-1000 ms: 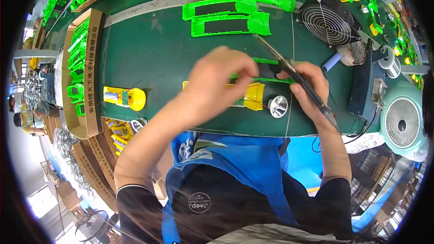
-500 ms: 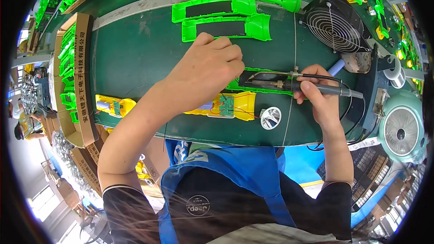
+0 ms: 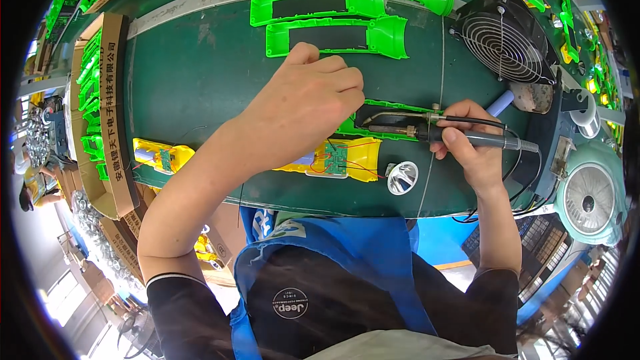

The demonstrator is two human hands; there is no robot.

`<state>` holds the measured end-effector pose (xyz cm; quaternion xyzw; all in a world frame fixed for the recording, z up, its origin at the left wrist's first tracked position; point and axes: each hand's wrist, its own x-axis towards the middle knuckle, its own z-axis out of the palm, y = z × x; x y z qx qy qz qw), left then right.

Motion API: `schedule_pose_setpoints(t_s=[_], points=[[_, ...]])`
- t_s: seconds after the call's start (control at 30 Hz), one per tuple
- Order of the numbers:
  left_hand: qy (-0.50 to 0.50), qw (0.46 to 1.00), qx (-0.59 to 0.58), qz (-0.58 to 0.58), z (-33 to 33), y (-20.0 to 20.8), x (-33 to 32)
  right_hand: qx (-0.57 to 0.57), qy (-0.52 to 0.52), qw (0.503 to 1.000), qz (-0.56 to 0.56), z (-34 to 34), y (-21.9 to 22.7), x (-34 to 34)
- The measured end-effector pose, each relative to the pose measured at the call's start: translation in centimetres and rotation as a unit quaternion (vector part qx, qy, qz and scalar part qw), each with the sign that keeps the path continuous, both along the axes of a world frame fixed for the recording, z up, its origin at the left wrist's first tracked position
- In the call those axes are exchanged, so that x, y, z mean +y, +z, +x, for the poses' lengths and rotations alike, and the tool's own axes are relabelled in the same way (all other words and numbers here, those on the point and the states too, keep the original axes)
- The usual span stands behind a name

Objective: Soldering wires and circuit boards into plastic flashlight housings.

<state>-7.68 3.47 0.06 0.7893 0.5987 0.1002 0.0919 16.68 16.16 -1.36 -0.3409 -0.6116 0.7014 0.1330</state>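
Observation:
My right hand [image 3: 471, 139] grips a soldering iron [image 3: 477, 139] with a thin metal solder-feed tube [image 3: 399, 115] fixed along it. The iron's tip points left, low over a green flashlight half-shell [image 3: 400, 105] with a dark panel inside. At the shell's left end, my left hand [image 3: 323, 90] is closed with fingers curled down; whatever they hold is hidden beneath it. Partly under my left forearm lies a yellow half-shell [image 3: 365, 159] with a green circuit board [image 3: 331, 159] and red wires. A silver reflector cup [image 3: 403, 178] lies to its right.
Several green half-shells [image 3: 333, 38] lie beyond my hands. A black fan [image 3: 505, 40] stands at the back right, near a blue cylindrical cell [image 3: 500, 102] and a solder spool [image 3: 585, 108]. At left are another yellow shell [image 3: 181, 157] and a cardboard box [image 3: 112, 113] of green shells.
The whole view has shifted a little. Both hands keep their grips, and the iron's tip stays over the green shell with only a slight move.

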Motion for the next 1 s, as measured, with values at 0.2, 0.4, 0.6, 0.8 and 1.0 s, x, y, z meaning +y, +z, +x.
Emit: schedule_pose_setpoints(t_s=[0.2, 0.4, 0.6, 0.8, 1.0], points=[[0.004, 1.0, -0.017, 0.017, 0.0, -0.3, -0.1, 0.002, 0.021, 1.0, 0.023, -0.1, 0.0, 0.0], [0.003, 1.0, -0.003, 0.027, 0.0, -0.3, -0.1, 0.067, -0.031, 0.997, 0.03, 1.9, -0.4, 0.0], [0.002, 1.0, 0.008, 0.006, 0.2, 0.0, 0.0, 0.12, -0.07, 0.988, 0.063, 3.0, -1.1, -0.4], [0.007, 1.0, 0.008, 0.006, 0.5, 0.3, 0.1, 0.134, -0.075, 0.985, 0.082, 4.0, -1.3, -0.5], [0.047, 0.993, -0.098, 0.042, 0.5, 1.3, -0.6, 0.129, -0.1, 0.979, 0.12, 5.0, -1.0, -0.7]])
